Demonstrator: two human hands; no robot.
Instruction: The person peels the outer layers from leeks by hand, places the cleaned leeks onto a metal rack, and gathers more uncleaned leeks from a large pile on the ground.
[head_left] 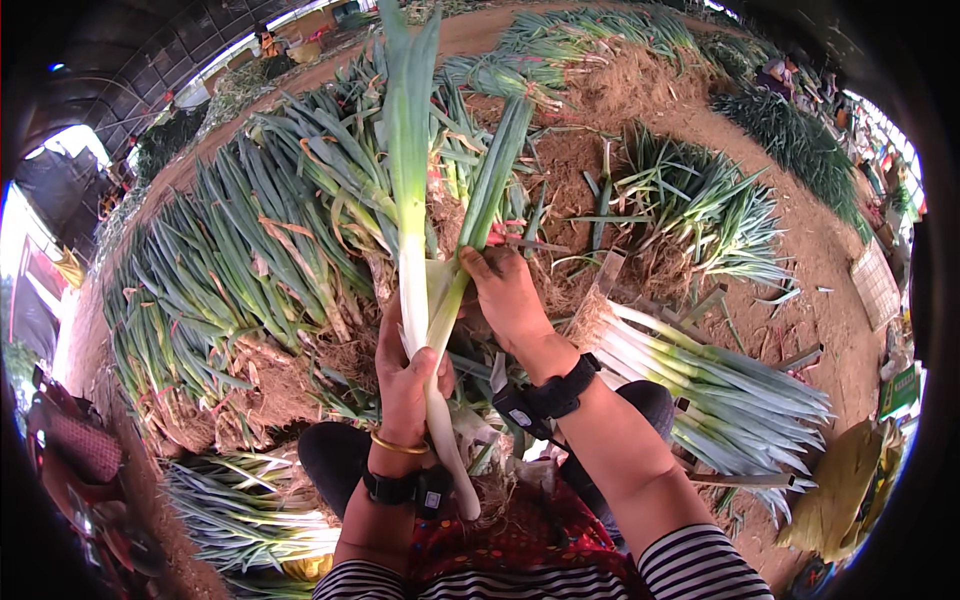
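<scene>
A long green onion [413,270] stands nearly upright in front of me, its green top pointing away and its white root end hanging near my lap. My left hand [408,385] is closed around the white stalk. Pinched in my right hand [508,295] is an outer leaf [500,165] of the same onion, folded away to the right and still joined to the stalk lower down. On the right, cleaned green onions [700,385] with bright white stalks lie in a pile on a metal rack [805,358].
Unpeeled green onions [240,240] with dirty roots cover the ground ahead and to the left. A smaller heap [710,205] lies at the right, beyond the rack. Another bundle [250,510] is at lower left. A yellowish sack [845,490] and a red vehicle [90,470] flank me.
</scene>
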